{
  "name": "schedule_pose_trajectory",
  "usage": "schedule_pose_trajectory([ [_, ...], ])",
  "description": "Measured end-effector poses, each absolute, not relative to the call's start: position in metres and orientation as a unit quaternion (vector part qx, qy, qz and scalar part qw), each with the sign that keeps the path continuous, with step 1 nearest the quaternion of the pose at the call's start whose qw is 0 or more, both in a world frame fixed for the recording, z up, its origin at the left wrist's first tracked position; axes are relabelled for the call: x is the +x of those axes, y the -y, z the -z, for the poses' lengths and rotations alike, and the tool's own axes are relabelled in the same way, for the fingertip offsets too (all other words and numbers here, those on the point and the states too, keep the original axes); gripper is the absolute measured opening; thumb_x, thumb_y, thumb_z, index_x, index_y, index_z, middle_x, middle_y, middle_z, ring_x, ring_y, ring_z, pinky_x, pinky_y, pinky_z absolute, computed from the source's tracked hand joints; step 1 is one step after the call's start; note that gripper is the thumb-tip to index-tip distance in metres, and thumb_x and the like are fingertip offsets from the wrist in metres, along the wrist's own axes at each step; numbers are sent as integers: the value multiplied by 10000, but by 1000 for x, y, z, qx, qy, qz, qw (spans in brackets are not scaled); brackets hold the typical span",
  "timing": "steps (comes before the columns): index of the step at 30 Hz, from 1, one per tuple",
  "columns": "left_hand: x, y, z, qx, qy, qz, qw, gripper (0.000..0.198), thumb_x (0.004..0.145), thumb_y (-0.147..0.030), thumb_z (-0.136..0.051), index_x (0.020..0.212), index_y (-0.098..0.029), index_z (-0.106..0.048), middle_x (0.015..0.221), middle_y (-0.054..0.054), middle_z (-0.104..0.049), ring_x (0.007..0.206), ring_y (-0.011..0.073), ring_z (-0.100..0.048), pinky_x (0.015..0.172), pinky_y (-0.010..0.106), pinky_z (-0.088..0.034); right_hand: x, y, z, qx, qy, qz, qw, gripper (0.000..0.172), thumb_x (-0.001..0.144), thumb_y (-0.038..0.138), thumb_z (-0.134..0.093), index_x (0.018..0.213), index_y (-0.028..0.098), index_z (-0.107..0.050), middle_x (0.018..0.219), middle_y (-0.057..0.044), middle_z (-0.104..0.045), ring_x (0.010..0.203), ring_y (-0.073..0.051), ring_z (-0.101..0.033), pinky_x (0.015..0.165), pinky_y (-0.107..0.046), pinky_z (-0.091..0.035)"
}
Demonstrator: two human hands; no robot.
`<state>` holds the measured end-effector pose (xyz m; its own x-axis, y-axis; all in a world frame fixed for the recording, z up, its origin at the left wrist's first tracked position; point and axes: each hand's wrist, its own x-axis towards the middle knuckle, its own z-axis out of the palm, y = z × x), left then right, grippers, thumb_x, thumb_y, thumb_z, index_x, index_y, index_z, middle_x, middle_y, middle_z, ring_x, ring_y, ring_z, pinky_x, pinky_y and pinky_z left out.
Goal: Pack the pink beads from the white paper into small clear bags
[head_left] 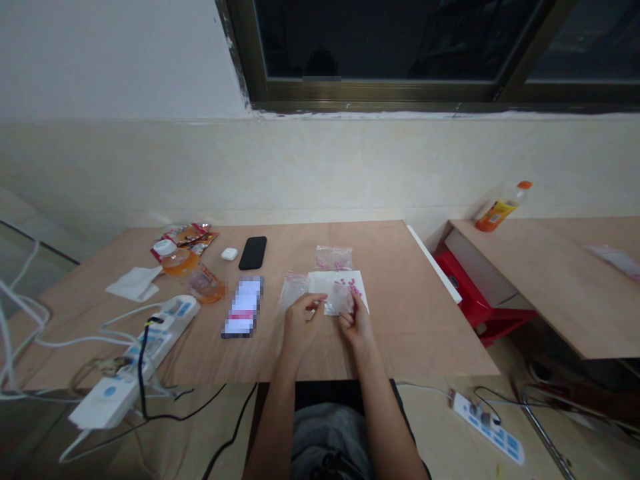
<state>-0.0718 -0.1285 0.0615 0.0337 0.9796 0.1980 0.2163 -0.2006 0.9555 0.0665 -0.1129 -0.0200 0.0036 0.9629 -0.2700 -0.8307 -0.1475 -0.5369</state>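
Note:
My left hand [301,317] and my right hand [354,321] meet over the middle of a wooden table [410,320]. Both pinch a small clear plastic bag [336,299] holding tiny pink pieces, left fingers at its left edge, right fingers at its right side. The bag hovers just above a white sheet of paper [363,285]. An empty clear bag [293,287] lies to the left of my hands. Another clear bag with pink bits [333,257] lies farther back.
A lit phone [243,307], a black phone [253,253], a white earbud case [229,254], snack wrappers, an orange-lidded cup [176,259] and a tissue [134,283] sit left. White power strips [150,340] with cables cover the left edge. A bottle [501,208] stands on the right-hand desk.

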Motion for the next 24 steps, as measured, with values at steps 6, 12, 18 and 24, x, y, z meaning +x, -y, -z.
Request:
schedule_pose_trajectory([
  [6,-74,124,-57,585,-508,-520,360,238,767,-228,-637,991,-231,-718,980,52,-707,788,156,-629,723,258,-506,70,113,20,-276,103,-708,642,512,760,428,-686,574,216,-258,420,135,-245,311,-10,-113,266,-121,-121],
  [12,-89,126,-33,568,-541,-517,342,541,811,-327,-611,1333,-234,-498,1307,98,-569,947,168,-640,784,295,-535,93,100,24,-386,175,-635,646,503,802,478,-608,566,226,-242,424,123,-206,333,-33,-104,292,-167,-101],
  [18,-100,147,14,550,-581,-444,403,763,770,-350,-632,1455,-237,-316,1133,103,-641,959,197,-648,783,322,-543,133,70,31,-600,427,-360,573,480,815,576,-490,531,198,-405,473,50,-396,443,-89,-366,437,-215,-264],
  [24,-107,149,31,558,-598,-425,388,763,746,-368,-636,1433,-197,-352,1020,71,-648,886,189,-651,798,338,-529,147,53,28,-702,596,-196,336,492,929,463,-341,624,160,-581,572,-34,-598,559,-145,-551,519,-224,-296],
])
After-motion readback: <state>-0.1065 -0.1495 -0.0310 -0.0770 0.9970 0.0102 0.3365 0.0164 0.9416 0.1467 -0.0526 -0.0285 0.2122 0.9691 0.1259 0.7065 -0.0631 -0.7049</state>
